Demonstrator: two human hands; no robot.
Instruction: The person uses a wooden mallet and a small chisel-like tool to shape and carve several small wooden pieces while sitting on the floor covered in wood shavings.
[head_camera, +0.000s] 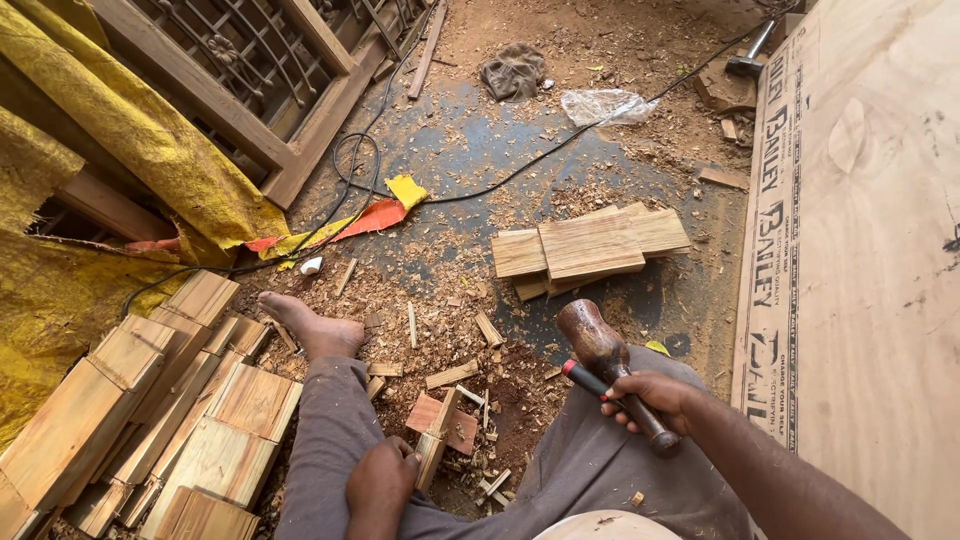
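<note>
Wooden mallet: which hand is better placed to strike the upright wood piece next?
Probably the right hand: it grips the wooden mallet, raised above the wood piece, while the left hand steadies that piece.

The left hand rests low between the knees, fingers curled closed, knuckles up. The right hand is raised to the right, fist clenched, forearm running down toward the lower right corner. The bare left foot stretches forward.

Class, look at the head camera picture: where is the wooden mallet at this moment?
The wooden mallet is low and right of centre, held in the right hand above the person's knee, just below the small stack of cut boards.
</note>
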